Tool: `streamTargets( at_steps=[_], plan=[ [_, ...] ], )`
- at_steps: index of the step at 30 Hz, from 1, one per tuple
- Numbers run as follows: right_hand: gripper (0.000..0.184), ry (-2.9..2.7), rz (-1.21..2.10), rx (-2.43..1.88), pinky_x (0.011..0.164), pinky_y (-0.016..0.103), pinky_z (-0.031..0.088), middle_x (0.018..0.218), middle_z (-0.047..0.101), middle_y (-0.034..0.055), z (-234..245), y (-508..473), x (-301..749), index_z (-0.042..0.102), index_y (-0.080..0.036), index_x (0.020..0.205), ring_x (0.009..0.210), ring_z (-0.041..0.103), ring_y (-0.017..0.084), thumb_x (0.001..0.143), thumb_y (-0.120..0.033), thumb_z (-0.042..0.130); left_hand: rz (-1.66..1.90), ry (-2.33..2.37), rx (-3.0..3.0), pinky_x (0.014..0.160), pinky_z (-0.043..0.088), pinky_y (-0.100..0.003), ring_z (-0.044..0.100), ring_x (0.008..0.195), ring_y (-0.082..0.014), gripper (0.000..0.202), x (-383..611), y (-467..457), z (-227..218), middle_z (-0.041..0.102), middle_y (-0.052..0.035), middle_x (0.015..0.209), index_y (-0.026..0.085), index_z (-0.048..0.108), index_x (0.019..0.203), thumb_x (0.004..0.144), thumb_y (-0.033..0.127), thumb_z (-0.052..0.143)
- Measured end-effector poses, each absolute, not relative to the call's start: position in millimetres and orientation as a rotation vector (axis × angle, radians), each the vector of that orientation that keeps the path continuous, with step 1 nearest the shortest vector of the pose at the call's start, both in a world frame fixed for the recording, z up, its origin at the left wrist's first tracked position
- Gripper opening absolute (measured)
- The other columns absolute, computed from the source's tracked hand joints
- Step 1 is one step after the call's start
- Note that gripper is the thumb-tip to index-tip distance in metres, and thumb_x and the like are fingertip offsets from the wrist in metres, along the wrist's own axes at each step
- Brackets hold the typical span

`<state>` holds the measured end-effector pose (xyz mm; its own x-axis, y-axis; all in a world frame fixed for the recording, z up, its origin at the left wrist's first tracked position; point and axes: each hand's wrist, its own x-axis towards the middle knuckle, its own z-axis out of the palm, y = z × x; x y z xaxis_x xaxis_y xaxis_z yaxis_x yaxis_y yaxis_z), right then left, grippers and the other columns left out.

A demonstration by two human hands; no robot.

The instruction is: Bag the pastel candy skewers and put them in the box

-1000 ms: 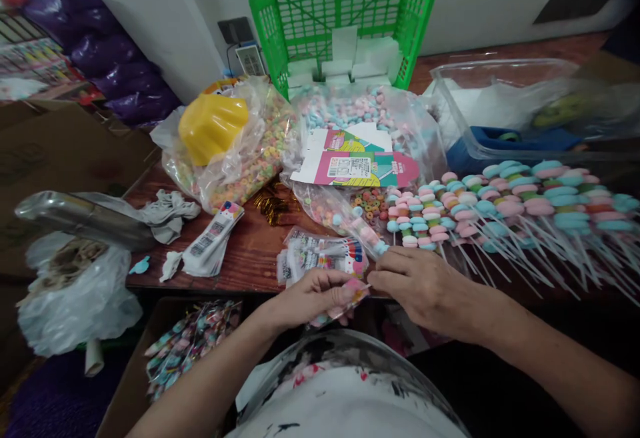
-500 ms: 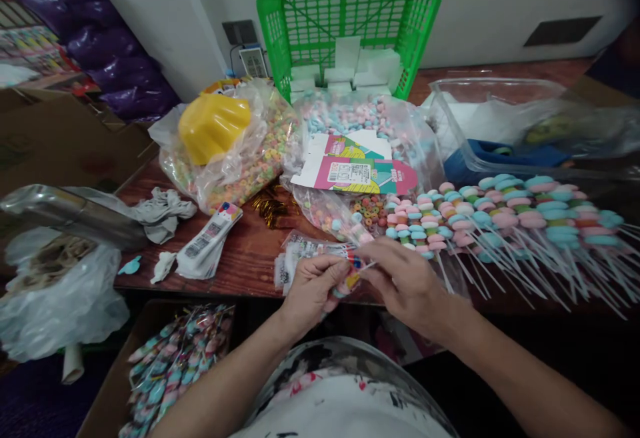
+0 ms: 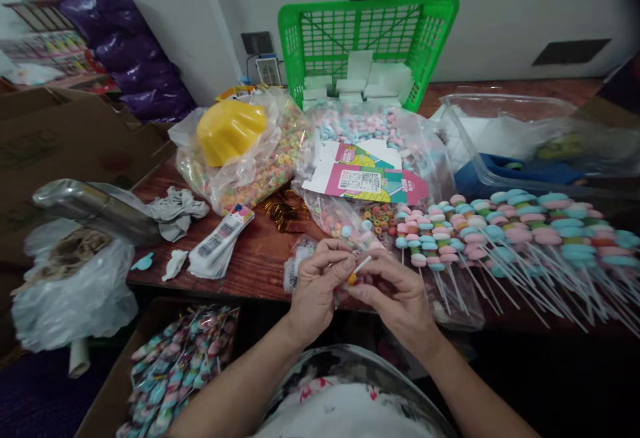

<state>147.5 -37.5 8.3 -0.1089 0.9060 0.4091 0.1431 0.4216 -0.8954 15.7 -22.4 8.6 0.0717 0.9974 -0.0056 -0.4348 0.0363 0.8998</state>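
Observation:
My left hand (image 3: 315, 285) and my right hand (image 3: 400, 291) meet over the table's front edge, fingertips closed around a wrapped candy skewer. Its short white stick (image 3: 363, 264) pokes up between them, and a bit of yellow (image 3: 352, 279) shows below; the fingers hide most of the rest. Just behind my left hand lie printed clear bags (image 3: 299, 261). To the right of my right hand, many pink and blue candy skewers (image 3: 520, 225) are piled with their white sticks toward me.
Beyond the hands sit candy bags (image 3: 270, 165), a flattened printed carton (image 3: 370, 175) and a green basket (image 3: 370, 8). Stacked labels (image 3: 220, 245) and a metal flask (image 3: 95, 211) are at left. Below, a cardboard box (image 3: 113, 365) holds wrapped skewers (image 3: 175, 371). A clear tub (image 3: 505, 101) stands back right.
My view has shifted, so the table appears farther right and lower. My hands have drawn closer together, and the white stick now stands up between them.

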Motion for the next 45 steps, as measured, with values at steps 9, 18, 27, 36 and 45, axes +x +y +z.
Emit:
streamTargets(
  at_steps=[9,18,27,36,45],
  plan=[
    [0.014,-1.674,0.745,-0.973,0.069,0.029,0.047,0.077,0.059,0.0023,-2,-31,151,0.059,-0.019,0.076,0.075,0.056,0.015,0.082,-0.01,0.05,1.188,0.819,0.863,0.062,0.044,-0.02,0.052,0.067,-0.0071,0.018,5,-22,-1,0.061,-0.0006,0.09,0.024,0.075,0.089,0.072,0.029,0.075],
    [0.019,-1.495,0.538,-0.954,0.07,0.029,0.048,0.082,0.059,0.0032,-9,-35,143,0.066,-0.022,0.091,0.078,0.058,0.015,0.085,-0.009,0.052,1.088,0.821,1.199,0.089,0.043,-0.03,0.058,0.09,-0.0166,0.013,-3,-30,-12,0.064,-0.004,0.089,0.017,0.074,0.078,0.082,0.027,0.065],
    [0.012,-1.28,0.757,-0.975,0.073,0.028,0.048,0.086,0.061,0.0013,-18,-42,126,0.068,-0.023,0.09,0.08,0.058,0.014,0.086,-0.018,0.057,1.297,0.903,1.398,0.07,0.044,-0.024,0.058,0.072,-0.0126,0.011,-8,-26,-16,0.063,-0.0023,0.076,0.019,0.074,0.076,0.082,0.02,0.065],
    [0.013,-1.213,0.958,-1.048,0.065,0.026,0.045,0.077,0.057,0.0003,-21,-41,130,0.066,-0.02,0.069,0.072,0.054,0.013,0.082,-0.021,0.064,1.211,0.895,0.96,0.073,0.044,-0.024,0.054,0.073,-0.0121,0.018,-1,-29,-20,0.06,-0.0014,0.075,0.016,0.071,0.071,0.08,0.03,0.067],
    [0.015,-1.245,0.7,-0.945,0.075,0.028,0.046,0.095,0.055,0.0018,-31,-34,130,0.072,-0.027,0.082,0.089,0.055,0.015,0.078,-0.013,0.067,1.075,0.785,0.948,0.087,0.042,-0.025,0.052,0.089,-0.0141,0.024,9,-41,-29,0.059,-0.0037,0.092,0.016,0.07,0.083,0.086,0.037,0.059]
  ],
)
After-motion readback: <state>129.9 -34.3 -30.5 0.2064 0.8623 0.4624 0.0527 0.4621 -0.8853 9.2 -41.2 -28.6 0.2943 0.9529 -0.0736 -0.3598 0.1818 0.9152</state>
